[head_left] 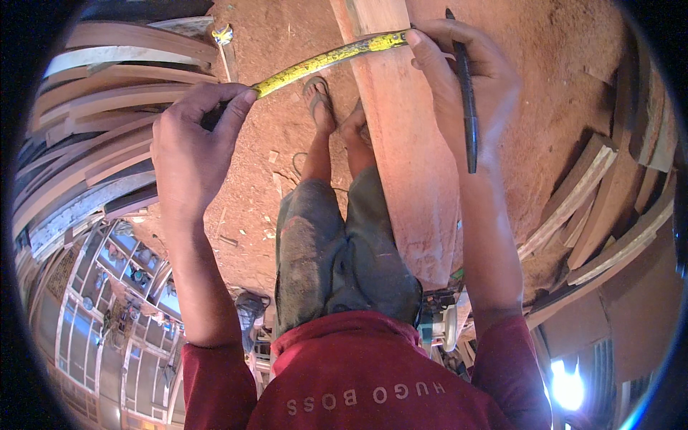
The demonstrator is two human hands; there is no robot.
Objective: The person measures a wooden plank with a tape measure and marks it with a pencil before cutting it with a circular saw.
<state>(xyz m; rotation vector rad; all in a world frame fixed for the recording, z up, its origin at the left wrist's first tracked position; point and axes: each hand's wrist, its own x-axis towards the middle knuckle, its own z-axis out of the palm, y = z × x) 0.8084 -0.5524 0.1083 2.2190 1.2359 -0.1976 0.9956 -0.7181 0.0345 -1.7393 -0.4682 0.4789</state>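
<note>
A yellow tape measure (322,63) is stretched between my two hands, bowing slightly upward over a long reddish wooden board (405,150). My left hand (190,140) pinches one end between thumb and forefinger, out to the left of the board. Something dark shows inside that hand, too hidden to name. Over the board, my right hand (480,86) grips the tape's other end with thumb and fingertips. A black pen (467,107) is also tucked between the right hand's fingers, pointing back along the wrist.
Long planks (122,93) are stacked on the left, and more timber (595,193) leans at the right. Wood scraps lie on the reddish dirt floor (265,36). My sandalled feet (319,100) stand beside the board. A greenish power tool (437,326) sits near my right hip.
</note>
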